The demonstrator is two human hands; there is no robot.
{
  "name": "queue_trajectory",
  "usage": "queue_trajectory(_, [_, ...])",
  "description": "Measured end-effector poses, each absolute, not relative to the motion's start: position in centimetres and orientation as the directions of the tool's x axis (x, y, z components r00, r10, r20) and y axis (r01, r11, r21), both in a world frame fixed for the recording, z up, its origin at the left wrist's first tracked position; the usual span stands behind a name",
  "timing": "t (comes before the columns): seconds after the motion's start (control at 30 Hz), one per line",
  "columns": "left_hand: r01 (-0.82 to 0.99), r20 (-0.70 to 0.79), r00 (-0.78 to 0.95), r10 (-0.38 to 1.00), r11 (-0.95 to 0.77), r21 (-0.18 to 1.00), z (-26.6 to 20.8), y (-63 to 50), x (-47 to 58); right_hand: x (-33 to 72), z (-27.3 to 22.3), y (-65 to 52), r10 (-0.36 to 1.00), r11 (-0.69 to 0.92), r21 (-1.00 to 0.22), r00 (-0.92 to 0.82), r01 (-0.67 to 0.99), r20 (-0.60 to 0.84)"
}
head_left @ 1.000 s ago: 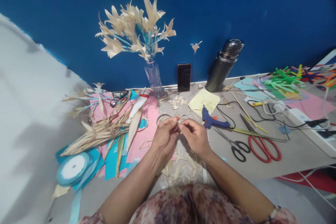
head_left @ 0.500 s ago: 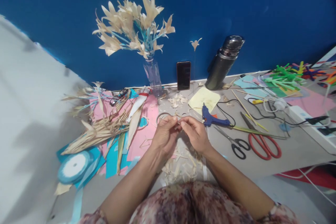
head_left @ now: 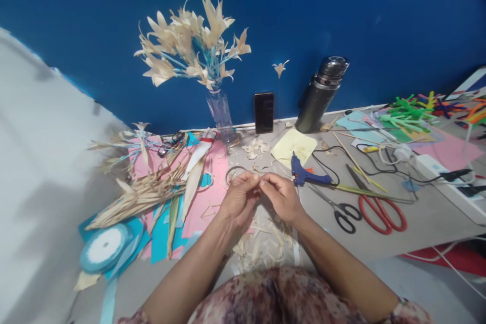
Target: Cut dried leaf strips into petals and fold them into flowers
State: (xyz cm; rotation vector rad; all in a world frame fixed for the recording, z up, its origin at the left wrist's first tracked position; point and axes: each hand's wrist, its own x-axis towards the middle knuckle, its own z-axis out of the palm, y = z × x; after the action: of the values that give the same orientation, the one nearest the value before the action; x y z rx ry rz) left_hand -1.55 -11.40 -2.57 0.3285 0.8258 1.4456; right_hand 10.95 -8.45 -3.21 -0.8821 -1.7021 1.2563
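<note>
My left hand (head_left: 240,195) and my right hand (head_left: 281,196) meet over the middle of the table, thumbs and fingertips pinched together. Whatever lies between the fingertips is too small to make out. Pale husk scraps (head_left: 261,243) are strewn on the table below the hands. Just right of my right hand, a blue glue gun (head_left: 307,174) stands with its nozzle up, in front of a yellow paper square (head_left: 294,147). To the left lie a bundle of dried husks (head_left: 140,197) and pink paper (head_left: 212,190).
Husk flowers (head_left: 190,35) fill a clear bottle (head_left: 220,114) by the wall. A phone (head_left: 264,113) and a dark flask (head_left: 322,93) stand there too. Black scissors (head_left: 343,215), red-handled scissors (head_left: 381,212) and a power strip (head_left: 451,187) lie right; a ribbon spool (head_left: 104,245) lies left.
The view has tilted up slightly, so the table things sit a little lower. Both hands stay together, with the fingertips shifting only slightly.
</note>
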Motion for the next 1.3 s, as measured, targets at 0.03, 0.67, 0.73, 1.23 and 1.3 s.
queue_trajectory(0.03, [-0.738, -0.289, -0.078, 0.954, 0.139, 0.660, -2.63, -11.40, -1.57, 10.99, -3.14, -8.38, 0.888, 0.228, -0.973, -0.420, 0.048, 0.187])
queue_trajectory(0.67, [-0.707, -0.273, -0.141, 0.952, 0.096, 0.701, -2.72, -11.53, -1.02, 10.75, -3.86, -7.90, 0.949, -0.005, -0.992, -0.312, -0.123, 0.034])
queue_trajectory(0.73, [-0.675, -0.281, -0.170, 0.945, 0.097, 0.731, -2.70, -11.54, -1.08, 10.76, -3.76, -7.97, 0.947, 0.012, -0.995, -0.320, -0.103, 0.044])
queue_trajectory(1.23, [-0.710, -0.248, -0.090, 0.965, 0.112, 0.696, -2.79, -11.12, -1.54, 10.78, -3.87, -7.71, 0.887, -0.162, -0.976, -0.454, -0.147, -0.079])
queue_trajectory(1.3, [-0.710, -0.242, -0.068, 0.968, 0.123, 0.693, -2.95, -11.17, -1.55, 10.81, -3.84, -7.76, 0.883, -0.192, -0.967, -0.459, -0.168, -0.096])
